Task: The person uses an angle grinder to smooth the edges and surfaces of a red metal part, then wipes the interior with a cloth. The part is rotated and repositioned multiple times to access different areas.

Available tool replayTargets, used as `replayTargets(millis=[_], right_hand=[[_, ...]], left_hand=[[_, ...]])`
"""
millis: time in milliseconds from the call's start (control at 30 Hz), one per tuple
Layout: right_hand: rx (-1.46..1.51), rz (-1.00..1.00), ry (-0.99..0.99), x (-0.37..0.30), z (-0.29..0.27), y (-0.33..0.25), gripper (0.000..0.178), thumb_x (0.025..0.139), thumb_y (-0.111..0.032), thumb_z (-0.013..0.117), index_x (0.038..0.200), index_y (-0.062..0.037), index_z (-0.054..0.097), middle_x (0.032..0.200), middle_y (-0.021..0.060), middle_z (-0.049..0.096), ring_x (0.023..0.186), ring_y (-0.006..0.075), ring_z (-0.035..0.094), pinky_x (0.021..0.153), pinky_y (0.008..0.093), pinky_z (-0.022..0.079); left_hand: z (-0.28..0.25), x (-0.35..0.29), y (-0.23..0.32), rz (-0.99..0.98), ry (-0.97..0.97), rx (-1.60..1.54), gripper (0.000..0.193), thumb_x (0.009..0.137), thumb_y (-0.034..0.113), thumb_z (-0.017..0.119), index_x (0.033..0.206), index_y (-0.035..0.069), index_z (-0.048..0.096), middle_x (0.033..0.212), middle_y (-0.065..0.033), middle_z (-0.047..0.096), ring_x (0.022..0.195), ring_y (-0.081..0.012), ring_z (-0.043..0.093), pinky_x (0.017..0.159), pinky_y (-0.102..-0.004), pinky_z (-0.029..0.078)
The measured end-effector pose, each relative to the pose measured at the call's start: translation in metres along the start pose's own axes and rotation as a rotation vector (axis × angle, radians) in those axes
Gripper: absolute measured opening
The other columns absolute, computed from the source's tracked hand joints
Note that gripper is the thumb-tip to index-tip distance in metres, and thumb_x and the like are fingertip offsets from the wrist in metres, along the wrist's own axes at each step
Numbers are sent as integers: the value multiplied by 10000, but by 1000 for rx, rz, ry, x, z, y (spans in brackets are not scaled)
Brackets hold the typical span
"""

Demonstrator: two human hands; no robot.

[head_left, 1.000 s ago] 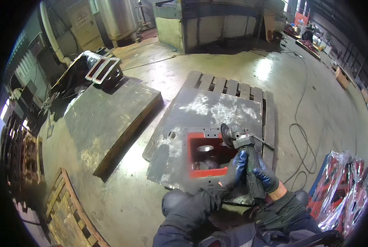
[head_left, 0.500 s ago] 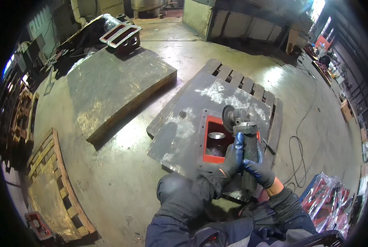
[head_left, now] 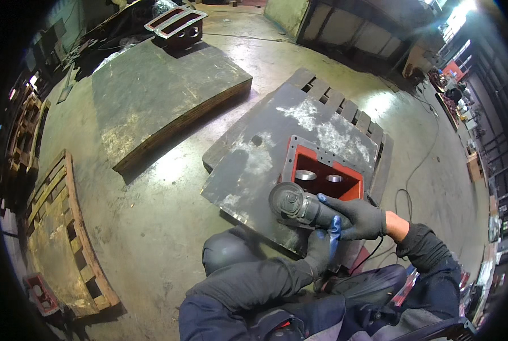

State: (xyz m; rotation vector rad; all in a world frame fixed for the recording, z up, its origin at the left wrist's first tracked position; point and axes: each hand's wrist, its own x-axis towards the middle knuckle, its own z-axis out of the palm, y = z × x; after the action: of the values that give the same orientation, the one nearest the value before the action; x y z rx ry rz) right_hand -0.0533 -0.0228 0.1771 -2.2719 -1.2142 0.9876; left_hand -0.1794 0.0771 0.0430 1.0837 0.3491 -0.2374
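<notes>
An angle grinder (head_left: 316, 212) lies sideways across the near side of a metal housing, its disc end pointing left. My right hand (head_left: 363, 218), in a dark glove with blue patches, is wrapped over the grinder's body from the right. From below, my left hand (head_left: 318, 250), gloved alike, closes on the grinder's rear part with its fingers upward; some of its grip is hidden. The housing (head_left: 293, 154) has a grey drilled flange, red inner walls and two round bores. The grinder covers its near left corner. Whether the disc touches the flange I cannot tell.
The housing stands on a dark board (head_left: 248, 193) laid over a pallet (head_left: 350, 111). A thick slab (head_left: 168, 102) farther left bears a second housing (head_left: 180, 31). A wooden pallet (head_left: 75, 227) lies at the left. A cable (head_left: 407, 193) loops over the floor at right.
The grinder has swung from upright to lying sideways, its disc moving left and nearer me. My right hand has shifted onto its body, and my left hand has come lower.
</notes>
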Motion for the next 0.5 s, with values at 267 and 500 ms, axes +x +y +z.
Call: replayTargets(millis=[267, 500], right_hand=[[-155, 1, 0, 37, -27, 0, 1057, 831, -357, 799, 1694, -125, 236, 1124, 294, 697, 1024, 469, 699, 909, 499, 536], [-49, 218, 257, 89, -56, 11, 1100, 813, -396, 817, 1702, -131, 225, 1449, 294, 609, 1324, 438, 614, 1111, 464, 477]], left_hand=[[4, 31, 13, 46, 39, -284, 572, 1103, 557, 516, 1349, 54, 630, 1256, -88, 684, 1110, -201, 657, 961, -379, 541], [3, 70, 11, 185, -2, -321, 482, 1097, 455, 601, 1390, 73, 567, 1185, -70, 673, 960, -145, 636, 830, -326, 541]])
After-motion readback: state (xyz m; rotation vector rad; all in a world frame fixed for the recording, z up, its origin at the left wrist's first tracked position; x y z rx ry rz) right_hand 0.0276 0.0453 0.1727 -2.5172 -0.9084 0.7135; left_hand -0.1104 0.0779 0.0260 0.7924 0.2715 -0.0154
